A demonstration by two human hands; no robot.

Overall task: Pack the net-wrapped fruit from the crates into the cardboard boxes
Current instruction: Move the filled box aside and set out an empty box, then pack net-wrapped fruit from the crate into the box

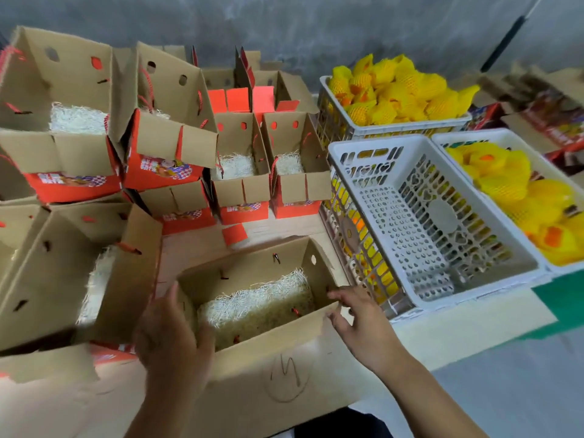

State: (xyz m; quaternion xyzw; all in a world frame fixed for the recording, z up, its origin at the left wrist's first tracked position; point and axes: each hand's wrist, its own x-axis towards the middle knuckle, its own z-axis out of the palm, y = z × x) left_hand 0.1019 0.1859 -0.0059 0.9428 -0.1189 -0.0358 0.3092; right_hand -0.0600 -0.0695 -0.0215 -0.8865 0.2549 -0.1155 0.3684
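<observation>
We set both hands on the open cardboard box [252,298]: left hand [172,339] flat against its left wall, right hand [354,314] loosely spread at its right rim. Net-wrapped fruit [401,90] sits in crates beyond our right hand.

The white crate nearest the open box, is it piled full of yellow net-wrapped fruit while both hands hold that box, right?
Not quite. In the head view the nearest white crate is empty; the yellow net-wrapped fruit fills the crates behind and beside it. The rest holds: the left hand and right hand are both at the open box, lined with shredded paper.
</observation>
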